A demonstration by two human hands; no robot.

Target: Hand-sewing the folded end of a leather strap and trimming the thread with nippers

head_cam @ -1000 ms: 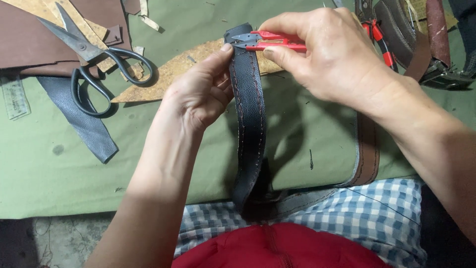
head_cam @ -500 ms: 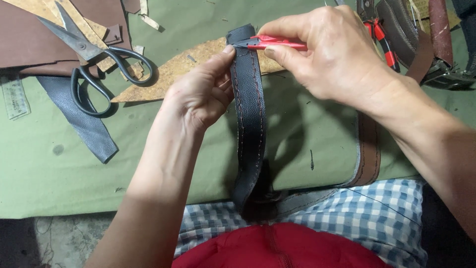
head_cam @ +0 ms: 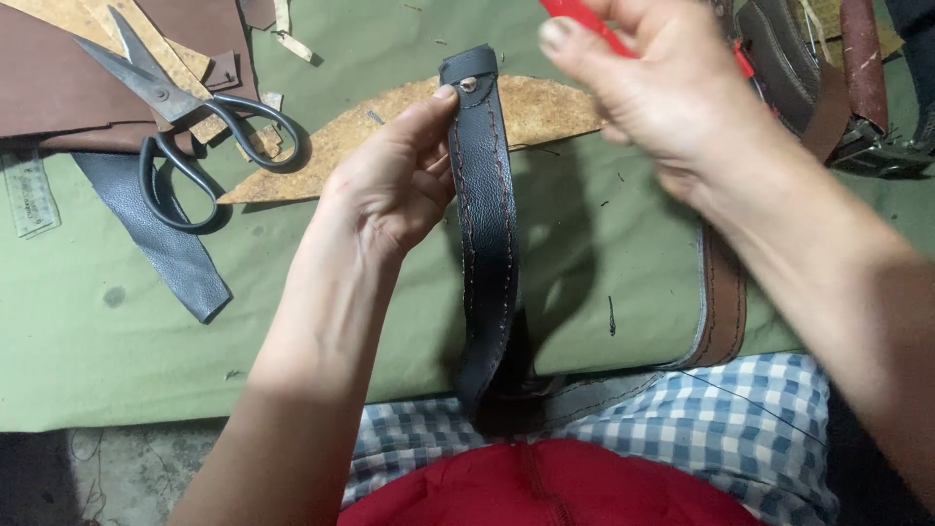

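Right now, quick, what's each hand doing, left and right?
Left hand: closed on the black leather strap, gripping near its top end.
Right hand: closed on a red tool, lifted clear of the strap; blurred.

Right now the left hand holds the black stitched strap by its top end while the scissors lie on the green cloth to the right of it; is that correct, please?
Not quite: the scissors lie to the left of the strap, not the right, as the head view shows. The rest stands: the left hand holds the strap near its top end, and the scissors rest partly on the green cloth.
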